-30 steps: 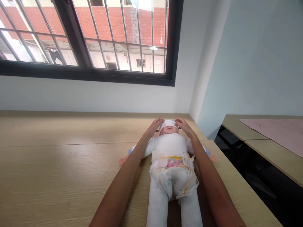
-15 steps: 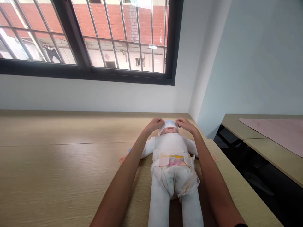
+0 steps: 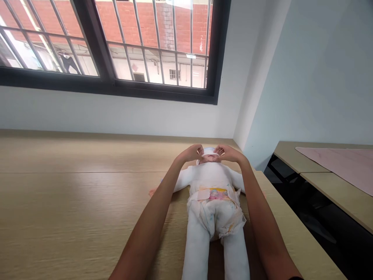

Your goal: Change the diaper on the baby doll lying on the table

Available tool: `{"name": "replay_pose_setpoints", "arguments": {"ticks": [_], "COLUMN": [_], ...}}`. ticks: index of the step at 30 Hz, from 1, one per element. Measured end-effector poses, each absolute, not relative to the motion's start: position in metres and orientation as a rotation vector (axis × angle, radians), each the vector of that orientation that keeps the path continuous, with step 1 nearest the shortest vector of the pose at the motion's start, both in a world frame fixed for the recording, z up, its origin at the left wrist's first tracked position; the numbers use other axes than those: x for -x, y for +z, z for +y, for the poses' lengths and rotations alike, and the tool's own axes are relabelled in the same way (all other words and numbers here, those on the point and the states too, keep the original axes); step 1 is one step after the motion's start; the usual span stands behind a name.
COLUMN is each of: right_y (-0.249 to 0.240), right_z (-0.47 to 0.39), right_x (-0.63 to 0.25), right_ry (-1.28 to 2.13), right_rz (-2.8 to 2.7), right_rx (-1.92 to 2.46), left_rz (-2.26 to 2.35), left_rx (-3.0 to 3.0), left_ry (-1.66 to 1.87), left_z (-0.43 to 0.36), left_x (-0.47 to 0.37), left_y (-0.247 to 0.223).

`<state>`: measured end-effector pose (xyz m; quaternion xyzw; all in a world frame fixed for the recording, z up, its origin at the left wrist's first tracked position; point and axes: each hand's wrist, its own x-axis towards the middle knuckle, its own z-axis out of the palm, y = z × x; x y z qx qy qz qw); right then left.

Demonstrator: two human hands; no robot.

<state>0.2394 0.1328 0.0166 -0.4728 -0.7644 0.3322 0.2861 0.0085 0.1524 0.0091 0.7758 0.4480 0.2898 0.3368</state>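
A baby doll (image 3: 208,171) lies on its back on the wooden table, head at the far end, with a white cloth body and outstretched arms. A white eye mask (image 3: 210,152) lies across its eyes, with a bit of light blue above it. My left hand (image 3: 192,153) is at the left side of the doll's head, its curled fingers at the mask's edge. On the opposite side, my right hand (image 3: 229,153) pinches at the mask's other edge, thumb near the cheek. A diaper (image 3: 215,212) with a colourful front band wraps the doll's hips.
The wooden table (image 3: 72,217) meets the wall below a barred window (image 3: 157,46). To the right, past a dark gap, stands another table (image 3: 329,182) with a pink mat (image 3: 344,163) on it.
Both hands have shifted slightly with their wrists more bent, and the thumbs now lie lower by the doll's cheeks. The camera view has tilted a little.
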Motion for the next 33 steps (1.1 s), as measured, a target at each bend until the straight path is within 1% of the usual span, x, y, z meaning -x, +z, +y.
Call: {"name": "replay_pose_setpoints", "arguments": {"ticks": [5,11,15,17,22,27,33], "right_y": [0.008,0.004,-0.002,-0.007,-0.017,-0.021,-0.021], "right_z": [0.14,0.143,0.148,0.151,0.16,0.16,0.154], "right_x": [-0.24,-0.228,-0.219,-0.216,-0.214,-0.218,-0.23], "right_ry": [0.739,0.447,0.364,0.437,0.864,1.006,1.152], "right_rz": [-2.05,-1.887,-1.801,-1.7,-1.397,-1.303,-1.434], "right_rx": [1.176,1.386,1.51,1.496,1.278,1.109,0.967], "left_rz": [1.084,0.99,1.069,1.128,1.211,1.192,1.032], "left_rx": [-2.009,-1.915,-1.867,-1.898,-1.835,-1.66,-1.47], "left_ry": [0.809,0.938,1.002,1.001,1.203,1.349,1.3], "left_z": [0.15,0.153,0.154,0.152,0.151,0.158,0.155], "left_x": [-0.007,-0.007,-0.014,-0.02,-0.033,-0.033,-0.025], "left_y": [0.011,0.004,0.0,0.0,-0.002,-0.012,-0.024]}}
